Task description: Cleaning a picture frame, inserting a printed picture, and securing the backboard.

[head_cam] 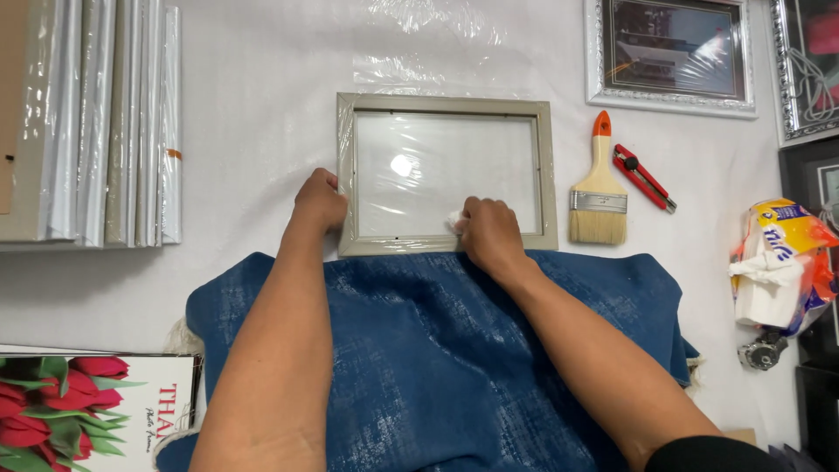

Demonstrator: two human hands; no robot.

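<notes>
A beige picture frame (546, 175) with a glass pane lies flat on the white table, loose clear wrap around its left and top edges. My left hand (319, 201) grips the frame's left side near the bottom corner. My right hand (489, 232) is closed on a small white tissue wad (454, 221) and presses it on the glass near the frame's lower edge. Both forearms reach over a blue cloth (419, 350) spread in front of the frame.
A paintbrush with an orange handle tip (599, 188) and a red utility knife (643, 177) lie right of the frame. Wrapped frames (96, 122) stack at the left. Silver-framed pictures (671, 54) sit top right. A tissue pack (778, 267) is at the right, a flower print (79, 411) bottom left.
</notes>
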